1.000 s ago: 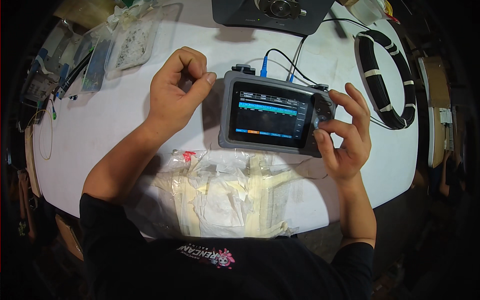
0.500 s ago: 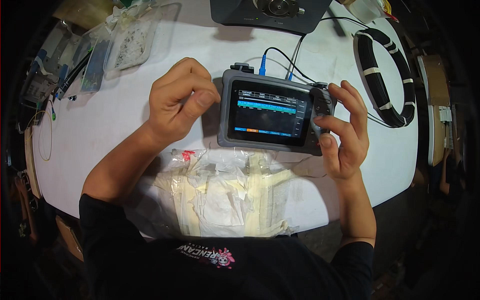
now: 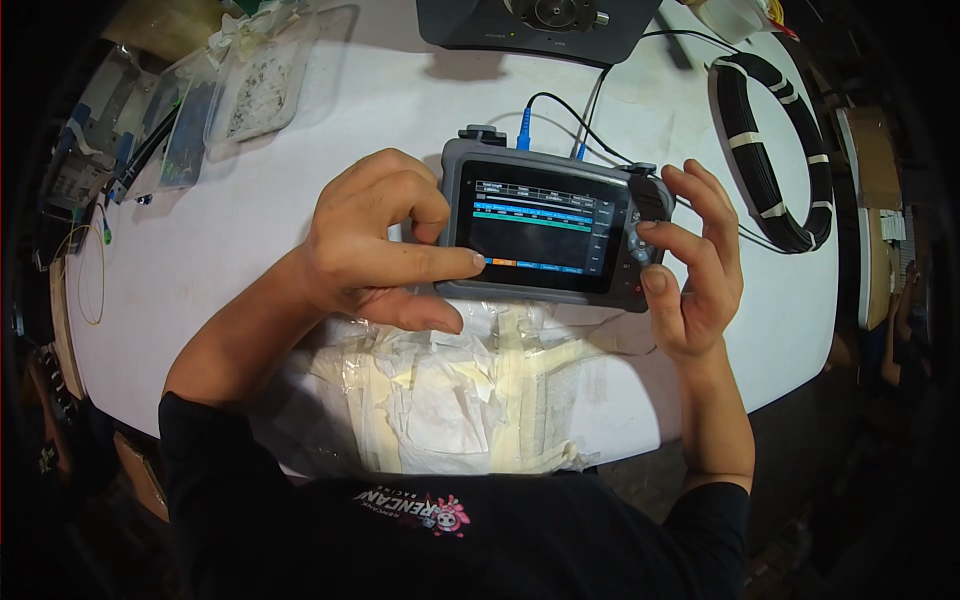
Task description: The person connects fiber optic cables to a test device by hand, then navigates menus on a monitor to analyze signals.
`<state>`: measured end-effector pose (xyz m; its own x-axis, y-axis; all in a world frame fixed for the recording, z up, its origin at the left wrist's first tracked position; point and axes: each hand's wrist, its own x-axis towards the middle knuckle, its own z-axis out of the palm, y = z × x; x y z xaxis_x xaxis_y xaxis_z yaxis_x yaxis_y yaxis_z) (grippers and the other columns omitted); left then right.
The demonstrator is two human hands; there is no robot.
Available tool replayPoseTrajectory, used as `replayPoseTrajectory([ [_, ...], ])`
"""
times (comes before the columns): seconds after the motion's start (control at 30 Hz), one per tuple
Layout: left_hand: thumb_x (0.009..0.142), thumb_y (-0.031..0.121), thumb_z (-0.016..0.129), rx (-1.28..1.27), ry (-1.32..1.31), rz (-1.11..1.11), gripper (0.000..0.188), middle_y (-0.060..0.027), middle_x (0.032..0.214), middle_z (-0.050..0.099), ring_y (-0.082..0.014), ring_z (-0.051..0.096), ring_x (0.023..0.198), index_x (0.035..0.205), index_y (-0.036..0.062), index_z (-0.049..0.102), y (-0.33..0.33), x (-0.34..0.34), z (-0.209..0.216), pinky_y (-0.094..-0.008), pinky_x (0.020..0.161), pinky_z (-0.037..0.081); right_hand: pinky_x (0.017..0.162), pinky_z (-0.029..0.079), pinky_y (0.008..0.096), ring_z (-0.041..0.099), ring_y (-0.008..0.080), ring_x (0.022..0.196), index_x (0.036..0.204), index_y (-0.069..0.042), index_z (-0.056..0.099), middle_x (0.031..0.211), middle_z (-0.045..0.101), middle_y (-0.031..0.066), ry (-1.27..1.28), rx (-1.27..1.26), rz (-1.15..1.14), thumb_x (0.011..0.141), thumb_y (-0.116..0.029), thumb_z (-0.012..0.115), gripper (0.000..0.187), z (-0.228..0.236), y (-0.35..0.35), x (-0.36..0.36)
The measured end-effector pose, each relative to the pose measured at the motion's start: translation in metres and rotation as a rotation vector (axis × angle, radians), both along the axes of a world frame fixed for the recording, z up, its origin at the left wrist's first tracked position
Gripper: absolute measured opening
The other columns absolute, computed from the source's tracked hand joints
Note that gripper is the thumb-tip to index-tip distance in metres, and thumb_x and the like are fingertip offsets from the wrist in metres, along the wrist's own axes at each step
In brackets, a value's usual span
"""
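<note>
A grey handheld tester with a lit screen lies slightly tilted in front of me, two blue connectors plugged into its far edge. My left hand is at its left end, holding nothing. The stretched index fingertip rests at the screen's lower left corner, and the thumb points out below it; the other fingers are bent. My right hand stands at the tester's right end with fingers apart. One fingertip meets the round keypad, while the thumb is by the lower right edge.
A plastic-wrapped, taped bundle lies between the tester and me. A coil of black cable sits at right. Beyond the tester stands a dark machine. Clear plastic trays are at far left on the white table.
My left hand has come down and right from its curled pose, its index finger now stretched onto the screen. A highlighted row on the screen looks different. My right hand has barely moved.
</note>
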<state>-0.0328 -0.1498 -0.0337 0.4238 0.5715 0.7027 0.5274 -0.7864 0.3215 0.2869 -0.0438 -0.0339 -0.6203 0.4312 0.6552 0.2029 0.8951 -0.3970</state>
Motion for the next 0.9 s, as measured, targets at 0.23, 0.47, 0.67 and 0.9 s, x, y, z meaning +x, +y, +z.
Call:
replayPoseTrajectory([
  [0.23,0.08,0.058,0.079,-0.021,0.015,0.021,0.045,-0.0004,0.08,0.051,-0.0211,0.055,0.076,0.091,0.0134,0.082,-0.001,0.0,-0.003,-0.033,0.062,0.045,0.112,0.043,0.0519,0.051,0.0469,0.136,0.101,-0.002,0.075,0.135,0.063,0.0262,-0.01,0.005,-0.004,0.091,-0.029,0.072,0.029,0.0,0.0,-0.001],
  [0.47,0.094,0.042,0.073,-0.1,-0.13,0.065,0.037,-0.0052,0.086,0.057,-0.0208,0.056,0.078,0.102,0.0067,0.08,0.004,-0.01,-0.009,-0.0313,0.068,0.046,0.112,0.041,0.0524,0.051,0.0463,0.136,0.106,-0.004,0.076,0.138,0.062,0.0252,-0.045,0.022,-0.01,0.09,-0.034,0.073,0.034,0.002,0.0,-0.001],
  [0.67,0.101,0.027,0.067,-0.258,-0.36,0.137,0.029,-0.0095,0.097,0.061,-0.0148,0.058,0.083,0.106,-0.0004,0.076,0.003,-0.007,-0.015,-0.0267,0.073,0.047,0.115,0.036,0.0535,0.046,0.0473,0.14,0.116,-0.01,0.078,0.145,0.057,0.025,-0.159,0.028,-0.045,0.09,-0.043,0.071,0.042,0.007,-0.004,-0.001],
  [0.9,0.1,0.022,0.068,-0.295,-0.366,0.144,0.025,-0.0096,0.099,0.061,-0.0154,0.059,0.085,0.107,0.0,0.076,0.003,-0.006,-0.016,-0.0268,0.075,0.048,0.116,0.036,0.0544,0.044,0.0482,0.141,0.119,-0.01,0.077,0.149,0.053,0.026,-0.196,0.051,-0.043,0.092,-0.049,0.069,0.047,0.009,-0.005,-0.002],
])
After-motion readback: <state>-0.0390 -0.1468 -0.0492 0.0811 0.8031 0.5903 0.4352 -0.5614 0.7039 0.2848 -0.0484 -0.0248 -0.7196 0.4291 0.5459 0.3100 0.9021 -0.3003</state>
